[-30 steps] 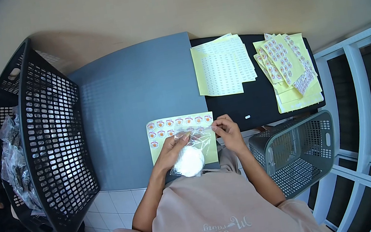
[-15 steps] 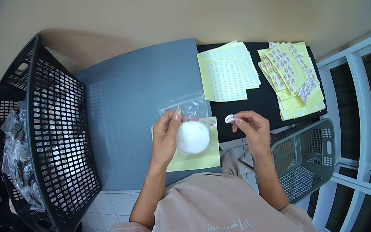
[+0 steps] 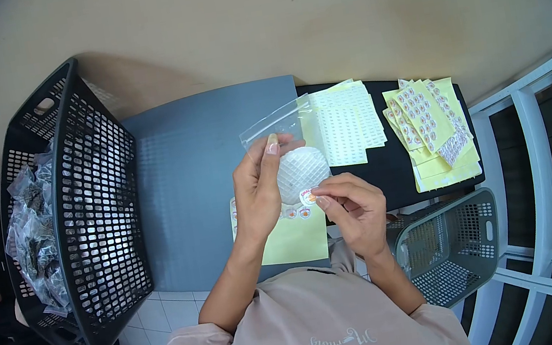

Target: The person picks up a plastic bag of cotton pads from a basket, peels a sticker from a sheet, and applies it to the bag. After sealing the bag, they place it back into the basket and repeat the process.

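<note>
Here, a long desk (image 3: 195,163) stands against a plain tan wall (image 3: 252,24). Most of the desk top we see on the left is grey, and the right part is black. On the black part are some sheets with rows of tiny print (image 3: 341,126), and farther right is a messy pile of yellow sticker sheets (image 3: 419,121). A dark grey basket (image 3: 100,222) full of holes is at the left end, with shiny plastic bags (image 3: 36,232) in it. Another grey basket (image 3: 475,258) sits low on the right, near white bars (image 3: 541,152). White tiles (image 3: 175,311) cover the floor.

The left hand (image 3: 256,186) pinches a clear zip bag (image 3: 279,123) between thumb and fingers. A flat, round white thing (image 3: 303,172) is inside the bag, just to the right of this hand. The right hand (image 3: 361,209) pinches a small round sticker (image 3: 307,197) by its edge. The sticker is in front of the white thing's lower edge, but I can't tell if it touches the bag. Below both hands, a yellow sheet (image 3: 294,242) lies on the desk, with a few stickers on its far part.
</note>
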A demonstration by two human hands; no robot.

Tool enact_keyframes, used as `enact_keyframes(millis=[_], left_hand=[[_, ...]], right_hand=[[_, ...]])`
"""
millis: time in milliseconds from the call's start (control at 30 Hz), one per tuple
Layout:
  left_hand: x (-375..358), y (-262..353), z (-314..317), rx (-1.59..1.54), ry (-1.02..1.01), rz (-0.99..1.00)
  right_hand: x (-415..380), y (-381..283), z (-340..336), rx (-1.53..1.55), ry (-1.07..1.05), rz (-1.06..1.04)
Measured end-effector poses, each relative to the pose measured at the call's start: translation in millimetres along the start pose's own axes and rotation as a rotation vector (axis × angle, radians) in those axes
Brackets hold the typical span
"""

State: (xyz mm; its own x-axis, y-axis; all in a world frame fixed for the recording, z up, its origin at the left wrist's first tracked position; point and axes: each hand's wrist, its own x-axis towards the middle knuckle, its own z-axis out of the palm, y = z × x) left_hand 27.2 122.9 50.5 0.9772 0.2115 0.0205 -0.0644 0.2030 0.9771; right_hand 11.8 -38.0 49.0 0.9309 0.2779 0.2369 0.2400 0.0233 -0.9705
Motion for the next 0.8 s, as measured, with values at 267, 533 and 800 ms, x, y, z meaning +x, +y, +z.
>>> enact_keyframes(millis=[267,533,800], left_hand=[[-6,-3,1,0.06,0.061,0.067],[-9,-10,4,0.074,0.029,0.051],[-10,-10,6,0.096,0.01,0.063]], right_hand=[[4,5,12,0.2,0.172,0.212],[12,7,12,0.019,0.1,0.157],[13,12,13,-0.037,0.112,0.159]])
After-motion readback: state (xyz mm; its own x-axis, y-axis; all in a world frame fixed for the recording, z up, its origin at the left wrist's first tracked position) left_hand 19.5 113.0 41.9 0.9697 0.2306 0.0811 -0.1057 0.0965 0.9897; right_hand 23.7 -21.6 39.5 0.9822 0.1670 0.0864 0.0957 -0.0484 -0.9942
